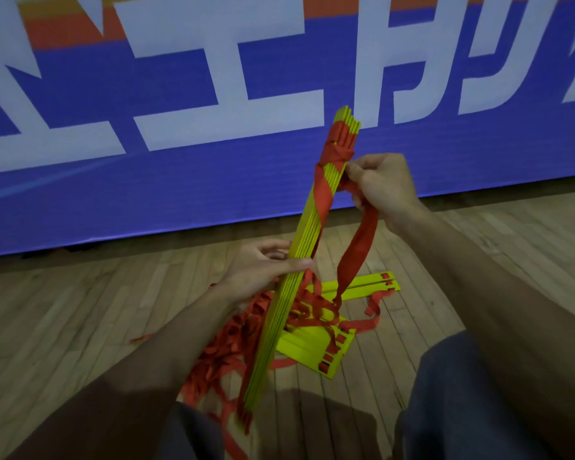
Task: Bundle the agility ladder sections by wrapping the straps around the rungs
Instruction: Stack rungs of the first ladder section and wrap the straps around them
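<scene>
Two knees in dark blue-grey trousers (472,403) frame the bottom of the view, with two bare forearms reaching forward over them.

Between the arms rises one bundle of flat yellow plastic rungs (304,237). It is stacked edge to edge and tilts up and to the right, with its foot near the knees; the exact rung count cannot be told. The left hand (263,263) grips this bundle at mid-length, thumb laid across the front and fingers curled behind. The right hand (382,184) is closed in a pinch on the red fabric strap (326,194) just beside the bundle's right edge, near the top. That strap spirals round the upper part of the bundle, and a loop hangs down from the right hand.

On the pale wooden plank floor (80,310) lie two separate yellow rungs (362,284) side by side. Nearer, a fanned group of yellow rungs (307,348) lies partly under straps. A tangled heap of red straps (226,346) crowds the bundle's foot and the left wrist.

One blue banner with large white letters (180,187) closes off the far side. Bare floor lies open to the left and right.
</scene>
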